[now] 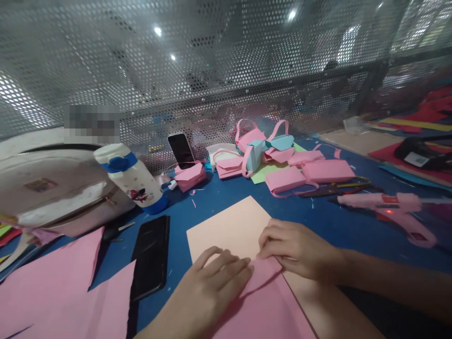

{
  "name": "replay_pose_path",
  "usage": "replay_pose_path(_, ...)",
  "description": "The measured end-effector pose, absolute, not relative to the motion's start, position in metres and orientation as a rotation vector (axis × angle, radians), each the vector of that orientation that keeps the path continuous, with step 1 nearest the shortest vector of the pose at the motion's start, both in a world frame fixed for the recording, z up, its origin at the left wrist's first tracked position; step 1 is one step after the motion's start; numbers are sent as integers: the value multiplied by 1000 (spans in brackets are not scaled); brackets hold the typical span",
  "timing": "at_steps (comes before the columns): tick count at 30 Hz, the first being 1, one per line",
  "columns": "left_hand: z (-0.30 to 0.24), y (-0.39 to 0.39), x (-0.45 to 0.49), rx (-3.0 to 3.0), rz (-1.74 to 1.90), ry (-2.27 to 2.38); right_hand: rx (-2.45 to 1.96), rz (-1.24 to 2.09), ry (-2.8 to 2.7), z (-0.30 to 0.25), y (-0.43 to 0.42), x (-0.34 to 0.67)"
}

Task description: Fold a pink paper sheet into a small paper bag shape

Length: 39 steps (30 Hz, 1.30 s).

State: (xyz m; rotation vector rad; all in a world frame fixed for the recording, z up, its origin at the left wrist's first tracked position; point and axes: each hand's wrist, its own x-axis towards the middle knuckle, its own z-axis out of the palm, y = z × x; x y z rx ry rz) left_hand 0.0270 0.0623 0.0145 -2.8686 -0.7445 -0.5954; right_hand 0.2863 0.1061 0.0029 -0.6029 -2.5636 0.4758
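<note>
A sheet of pink paper (271,310) lies over a peach-coloured board (233,226) in front of me, its far edge turned over into a flap. My left hand (215,282) rests on the left part of this flap, fingers stretched out and lying on the paper. At the flap's far right corner, the fingers of my right hand (300,249) are bent and closed on the pink paper. The right fingertips are partly hidden behind the knuckles.
Several small pink and blue paper bags (282,141) stand at the back. A pink glue gun (399,207) lies to the right. On the left are a phone (151,254), more pink sheets (60,278), a bottle (132,181) and a white bag (67,179). A second phone (181,149) leans upright behind.
</note>
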Motion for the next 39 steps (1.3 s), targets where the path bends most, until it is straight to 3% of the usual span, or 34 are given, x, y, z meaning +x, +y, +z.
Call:
replay_pose_path(9, 14, 42, 33, -2730, -181, -589, -489, 35, -2784, 8, 98, 286)
replay_pose_path(17, 18, 27, 36, -2656, -108, -612, -617, -248, -2867, 22, 81, 281)
replay_pose_path(26, 17, 23, 37, -2738, -108, -601, -665, -312, -2999, 25, 75, 284)
replay_pose_path(34, 9, 32, 45, -2920, -106, -433, -557, -433, -2794, 16, 73, 283)
replay_pose_path(39, -1, 34, 44, -2953, -176, -404, -631, -331, -2689, 8, 75, 283)
